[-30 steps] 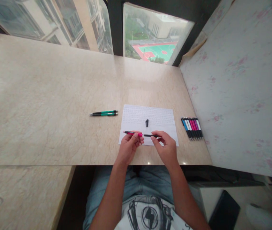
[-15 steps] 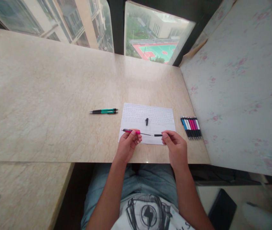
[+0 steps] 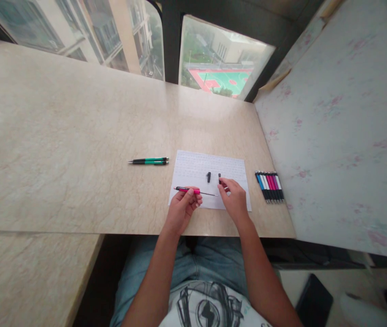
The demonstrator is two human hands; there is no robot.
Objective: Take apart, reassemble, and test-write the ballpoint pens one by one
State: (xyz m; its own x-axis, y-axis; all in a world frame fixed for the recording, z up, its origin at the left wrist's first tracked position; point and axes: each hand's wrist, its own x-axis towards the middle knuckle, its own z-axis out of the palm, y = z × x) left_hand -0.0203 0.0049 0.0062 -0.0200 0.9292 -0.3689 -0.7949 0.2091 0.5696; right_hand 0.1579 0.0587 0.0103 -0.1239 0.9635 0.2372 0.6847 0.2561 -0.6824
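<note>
My left hand (image 3: 186,203) is closed around a pink pen barrel (image 3: 195,191), and its thin refill (image 3: 209,194) sticks out bare toward the right. Between thumb and fingers, my right hand (image 3: 231,194) pinches a black pen grip (image 3: 219,177) held upright over the sheet of paper (image 3: 193,159). Whether the grip's lower end touches the paper is hidden by the fingers. A small black piece (image 3: 209,177), perhaps a pen part, lies on the paper just left of the grip. Lines of handwriting cover the sheet.
Two green and black pens (image 3: 149,161) lie side by side left of the paper. To its right, several pens (image 3: 270,187) in blue, white, pink and purple form a row near the flowered wall (image 3: 336,136). A window stands behind the stone-patterned desk (image 3: 77,150).
My right hand has moved left and up over the paper, turning the black grip from level to upright. My left hand holds the pink barrel almost where it was.
</note>
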